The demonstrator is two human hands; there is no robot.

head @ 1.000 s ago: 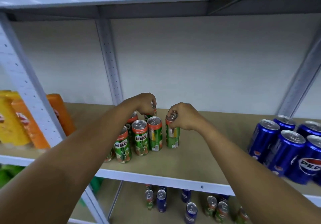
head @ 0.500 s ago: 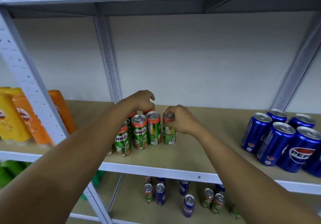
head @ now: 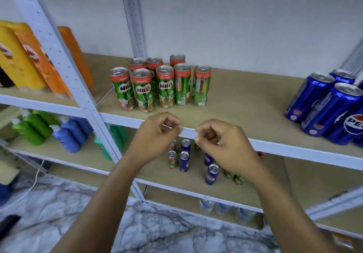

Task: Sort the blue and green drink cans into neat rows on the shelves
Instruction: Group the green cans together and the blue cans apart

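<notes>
Several green Milo cans [head: 165,89] stand upright in two close rows on the middle shelf [head: 245,103]. A cluster of blue Pepsi cans [head: 330,107] stands at the right end of that shelf. On the shelf below [head: 157,172], blue cans [head: 184,161] and green cans [head: 172,159] stand mixed together, partly hidden by my hands. My left hand [head: 157,135] and my right hand [head: 220,144] hover in front of the middle shelf's front edge, fingers loosely curled, holding nothing.
Yellow and orange packets [head: 29,60] fill the left bay beyond a white upright post [head: 64,62]. Green and blue bottles [head: 49,131] lie below them. Clear bottles [head: 220,207] sit on the lowest shelf. Marbled floor [head: 59,213] lies underneath.
Both hands have let go of the green cans and pulled back and down, off the middle shelf. My view has tilted downward, so the lower shelves and floor now show.
</notes>
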